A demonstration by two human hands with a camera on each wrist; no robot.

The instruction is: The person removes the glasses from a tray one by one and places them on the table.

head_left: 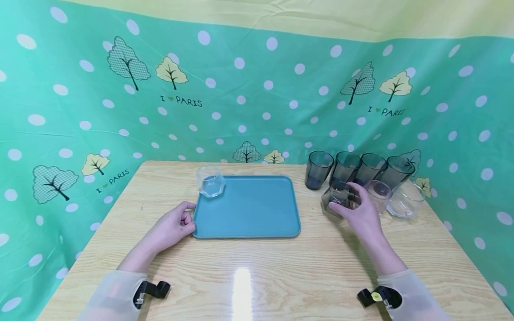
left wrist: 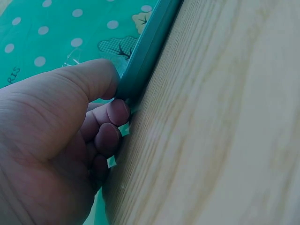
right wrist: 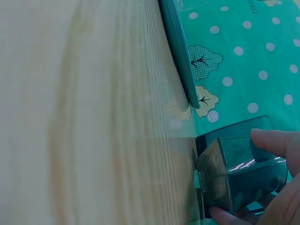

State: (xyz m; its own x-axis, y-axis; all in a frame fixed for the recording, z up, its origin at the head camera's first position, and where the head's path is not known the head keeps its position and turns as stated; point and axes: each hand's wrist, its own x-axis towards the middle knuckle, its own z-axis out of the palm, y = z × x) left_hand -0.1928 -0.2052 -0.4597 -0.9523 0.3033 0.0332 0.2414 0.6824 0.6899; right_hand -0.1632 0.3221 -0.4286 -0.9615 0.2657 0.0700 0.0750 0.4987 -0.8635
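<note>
A blue-green rectangular tray [head_left: 249, 214] lies on the wooden table. My left hand [head_left: 172, 227] holds its left edge near the front corner, the thumb against the rim and the other fingers curled. On the tray's back left corner stands a clear faceted glass [head_left: 210, 183]. To the right of the tray, my right hand [head_left: 363, 216] grips a short smoky faceted glass [right wrist: 243, 176] between thumb and fingers. In the right wrist view this glass looks close to the tabletop; whether it touches cannot be told.
Several tall dark glasses [head_left: 319, 171] stand in a row at the back right. In front of them are a pinkish clear glass [head_left: 379, 194] and a wider clear glass [head_left: 405, 203], just beyond my right hand. A green dotted cloth [head_left: 261, 102] hangs behind the table.
</note>
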